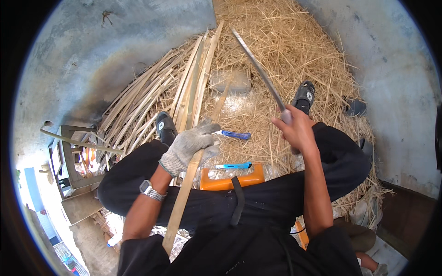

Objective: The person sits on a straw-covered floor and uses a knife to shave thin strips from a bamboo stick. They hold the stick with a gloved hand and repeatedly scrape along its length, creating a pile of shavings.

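Note:
My left hand (189,145), in a grey knitted glove, is closed round a flat bamboo strip (180,209). The strip slants from beside my left thigh up past the glove toward the shavings. My bare right hand (298,129) grips the handle of a long knife (260,69), its narrow blade raised up and to the left, apart from the strip. A dark blue utility knife (235,135) lies by the gloved fingers; whether they touch it I cannot tell. Closer to me, a light blue utility knife (237,165) rests near an orange plastic piece (232,183) between my legs.
Loose straw-like shavings (281,37) cover the floor ahead. Long bamboo strips (200,69) lean ahead of my left foot, with a heap of thinner strips (131,106) beside them. A wooden frame (76,156) stands left. Grey walls (373,50) close in both sides.

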A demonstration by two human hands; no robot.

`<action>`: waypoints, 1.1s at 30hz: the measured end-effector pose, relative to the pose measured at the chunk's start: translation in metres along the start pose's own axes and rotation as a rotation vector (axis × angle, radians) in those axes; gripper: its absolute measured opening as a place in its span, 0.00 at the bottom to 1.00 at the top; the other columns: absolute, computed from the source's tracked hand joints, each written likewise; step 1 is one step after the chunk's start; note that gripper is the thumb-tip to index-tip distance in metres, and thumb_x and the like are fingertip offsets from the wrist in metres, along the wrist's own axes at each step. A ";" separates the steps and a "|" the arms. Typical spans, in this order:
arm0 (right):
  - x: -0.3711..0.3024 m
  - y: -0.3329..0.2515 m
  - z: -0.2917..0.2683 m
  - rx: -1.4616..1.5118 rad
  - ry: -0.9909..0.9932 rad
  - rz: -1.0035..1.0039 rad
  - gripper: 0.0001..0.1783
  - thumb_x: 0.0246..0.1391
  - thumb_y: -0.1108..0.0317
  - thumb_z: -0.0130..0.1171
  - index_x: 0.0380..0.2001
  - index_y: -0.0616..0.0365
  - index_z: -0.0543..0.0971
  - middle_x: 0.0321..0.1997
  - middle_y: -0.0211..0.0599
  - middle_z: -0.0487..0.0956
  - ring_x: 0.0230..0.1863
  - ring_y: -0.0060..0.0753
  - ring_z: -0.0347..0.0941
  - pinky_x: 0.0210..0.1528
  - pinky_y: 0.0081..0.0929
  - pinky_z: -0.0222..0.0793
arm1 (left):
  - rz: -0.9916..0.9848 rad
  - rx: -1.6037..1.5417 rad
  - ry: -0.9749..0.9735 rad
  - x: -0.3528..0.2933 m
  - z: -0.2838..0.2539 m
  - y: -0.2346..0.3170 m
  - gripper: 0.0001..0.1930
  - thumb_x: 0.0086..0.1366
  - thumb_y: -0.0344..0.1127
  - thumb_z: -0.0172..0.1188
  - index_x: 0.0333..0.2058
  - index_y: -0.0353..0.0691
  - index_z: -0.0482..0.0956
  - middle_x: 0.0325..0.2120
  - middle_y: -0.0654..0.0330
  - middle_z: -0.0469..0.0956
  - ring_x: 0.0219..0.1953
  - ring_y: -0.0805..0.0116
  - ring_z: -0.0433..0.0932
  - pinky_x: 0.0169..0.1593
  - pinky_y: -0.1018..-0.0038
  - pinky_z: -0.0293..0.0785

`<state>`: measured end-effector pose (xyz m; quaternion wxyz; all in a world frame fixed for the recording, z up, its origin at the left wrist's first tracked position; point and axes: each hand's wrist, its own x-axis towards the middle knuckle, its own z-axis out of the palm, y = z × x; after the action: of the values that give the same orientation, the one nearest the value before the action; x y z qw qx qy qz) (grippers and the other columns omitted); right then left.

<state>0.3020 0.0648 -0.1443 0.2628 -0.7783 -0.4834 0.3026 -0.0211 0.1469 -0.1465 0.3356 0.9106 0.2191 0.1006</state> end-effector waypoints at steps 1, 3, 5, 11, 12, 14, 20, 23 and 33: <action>0.015 0.005 0.012 0.005 -0.027 -0.034 0.23 0.49 0.58 0.70 0.44 0.63 0.81 0.33 0.57 0.82 0.39 0.59 0.81 0.42 0.44 0.74 | 0.043 0.003 -0.055 0.000 -0.005 0.001 0.13 0.58 0.43 0.65 0.29 0.41 0.77 0.53 0.50 0.76 0.59 0.44 0.73 0.53 0.61 0.77; 0.033 0.005 0.036 -0.089 -0.062 -0.076 0.23 0.50 0.60 0.69 0.45 0.63 0.80 0.34 0.56 0.83 0.40 0.58 0.81 0.43 0.44 0.75 | 0.159 0.003 -0.215 -0.008 -0.020 -0.012 0.14 0.57 0.43 0.67 0.27 0.39 0.75 0.52 0.49 0.75 0.59 0.42 0.72 0.52 0.60 0.77; 0.046 0.008 0.065 -0.166 -0.078 -0.071 0.22 0.51 0.61 0.68 0.46 0.63 0.80 0.34 0.54 0.83 0.39 0.54 0.82 0.43 0.43 0.76 | 0.210 -0.011 -0.350 -0.014 -0.040 -0.024 0.16 0.58 0.45 0.67 0.25 0.39 0.74 0.50 0.49 0.74 0.59 0.42 0.72 0.51 0.59 0.78; 0.006 -0.023 0.147 0.445 -0.160 -0.009 0.30 0.47 0.66 0.70 0.56 0.53 0.78 0.33 0.45 0.83 0.33 0.37 0.81 0.40 0.37 0.77 | 0.165 -0.113 -0.536 -0.006 -0.079 -0.030 0.15 0.60 0.45 0.67 0.28 0.41 0.75 0.50 0.51 0.72 0.61 0.47 0.70 0.62 0.57 0.70; 0.003 -0.036 0.156 0.541 -0.166 -0.096 0.32 0.47 0.67 0.70 0.58 0.53 0.77 0.32 0.46 0.83 0.32 0.36 0.80 0.39 0.36 0.77 | 0.133 -0.122 -0.592 -0.004 -0.083 -0.028 0.15 0.60 0.45 0.67 0.30 0.40 0.75 0.51 0.50 0.72 0.62 0.47 0.68 0.65 0.55 0.66; 0.005 -0.063 0.160 0.616 -0.206 -0.141 0.32 0.47 0.68 0.69 0.59 0.52 0.76 0.30 0.48 0.82 0.32 0.35 0.79 0.39 0.36 0.76 | 0.053 -0.145 -0.757 0.017 -0.091 -0.016 0.15 0.59 0.45 0.68 0.33 0.40 0.77 0.55 0.49 0.71 0.65 0.48 0.66 0.69 0.54 0.61; 0.049 -0.086 0.188 0.622 -0.340 -0.286 0.33 0.47 0.68 0.70 0.59 0.53 0.76 0.37 0.47 0.84 0.38 0.41 0.80 0.46 0.35 0.75 | 0.009 -0.043 -0.789 0.043 -0.150 -0.029 0.11 0.52 0.36 0.74 0.25 0.41 0.78 0.65 0.36 0.61 0.55 0.42 0.75 0.57 0.60 0.75; 0.048 -0.104 0.188 0.638 -0.264 -0.289 0.30 0.46 0.72 0.73 0.56 0.57 0.78 0.29 0.30 0.80 0.28 0.20 0.73 0.31 0.24 0.71 | -0.578 -0.507 -0.807 0.034 -0.139 -0.045 0.14 0.53 0.38 0.74 0.29 0.41 0.76 0.65 0.37 0.61 0.57 0.43 0.73 0.58 0.62 0.75; 0.085 -0.084 0.186 0.635 0.054 -0.173 0.20 0.53 0.69 0.65 0.51 0.53 0.78 0.17 0.40 0.74 0.19 0.38 0.73 0.28 0.38 0.68 | -0.183 0.948 -0.255 0.072 -0.275 0.186 0.34 0.60 0.30 0.63 0.66 0.49 0.65 0.60 0.51 0.72 0.63 0.60 0.71 0.62 0.63 0.70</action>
<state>0.1466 0.1970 -0.2299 0.5296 -0.6213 -0.4220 0.3942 0.0132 0.2096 0.1854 -0.0835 0.9451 0.2769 -0.1520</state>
